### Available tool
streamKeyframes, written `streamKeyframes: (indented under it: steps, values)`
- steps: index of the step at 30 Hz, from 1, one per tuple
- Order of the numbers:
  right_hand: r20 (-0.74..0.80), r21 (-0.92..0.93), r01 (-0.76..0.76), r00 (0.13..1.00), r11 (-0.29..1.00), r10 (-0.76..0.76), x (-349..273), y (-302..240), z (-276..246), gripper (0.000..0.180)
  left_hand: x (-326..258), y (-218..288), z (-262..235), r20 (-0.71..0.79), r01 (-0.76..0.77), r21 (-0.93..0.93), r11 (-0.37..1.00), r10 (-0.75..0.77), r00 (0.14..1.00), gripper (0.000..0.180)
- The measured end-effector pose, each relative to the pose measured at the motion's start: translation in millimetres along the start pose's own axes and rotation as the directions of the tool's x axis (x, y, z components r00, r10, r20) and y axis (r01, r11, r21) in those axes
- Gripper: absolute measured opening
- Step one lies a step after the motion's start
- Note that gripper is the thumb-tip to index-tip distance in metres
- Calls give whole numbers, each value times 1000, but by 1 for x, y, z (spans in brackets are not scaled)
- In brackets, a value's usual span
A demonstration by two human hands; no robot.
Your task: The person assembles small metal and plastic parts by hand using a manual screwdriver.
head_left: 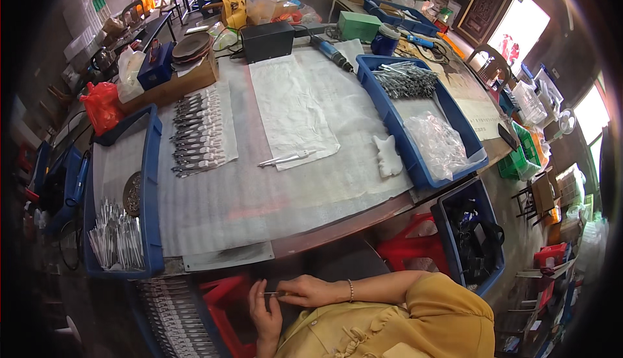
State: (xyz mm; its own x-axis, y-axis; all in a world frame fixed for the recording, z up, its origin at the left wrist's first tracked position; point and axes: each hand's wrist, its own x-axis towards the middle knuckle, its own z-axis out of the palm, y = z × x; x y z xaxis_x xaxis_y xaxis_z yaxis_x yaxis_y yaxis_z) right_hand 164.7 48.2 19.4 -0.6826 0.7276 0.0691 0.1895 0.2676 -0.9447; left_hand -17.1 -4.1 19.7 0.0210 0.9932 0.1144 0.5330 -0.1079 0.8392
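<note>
My right hand [306, 291], with a beaded bracelet at its wrist, pinches one end of a thin metal piece [271, 293]. The fingers of my left hand [265, 312] close on its other end, in front of the table edge. The piece is too small to tell its exact kind. Beyond my hands, a slim pointed metal tool [285, 159] lies on a white cloth [292, 105]. Left of the cloth, several silver-and-dark metal tools [198, 131] are laid in a column. Below the table at left, a tray holds rows of similar metal parts [172, 312].
A blue tray [153, 189] at left holds thin metal rods [117, 235] and a round dish [132, 194]. Another blue tray [389, 115] at right carries dark metal parts [405, 79] and a plastic bag [438, 141]. An electric screwdriver [332, 54] and dark box [267, 40] are at the back.
</note>
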Motion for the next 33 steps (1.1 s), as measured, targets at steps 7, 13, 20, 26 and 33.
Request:
streamKeyframes:
  steps: [7,13,20,26,33]
  values:
    - [-50,70,-4,999,998,8,2,6,1,20,-2,3,-1,27,-43,99,994,41,999,37]
    - [-52,92,-4,999,996,9,3,9,1,21,-2,5,0,64,-77,116,990,69,996,37]
    - [-16,180,-41,999,983,45,-1,-2,-6,24,-3,17,-6,90,-40,-3,999,40,995,38]
    - [48,198,-38,998,980,29,0,0,-4,27,-2,25,-11,119,15,-202,979,9,993,41]
    - [-47,204,22,999,979,-13,2,6,0,28,0,31,0,84,-61,-132,989,73,994,49]
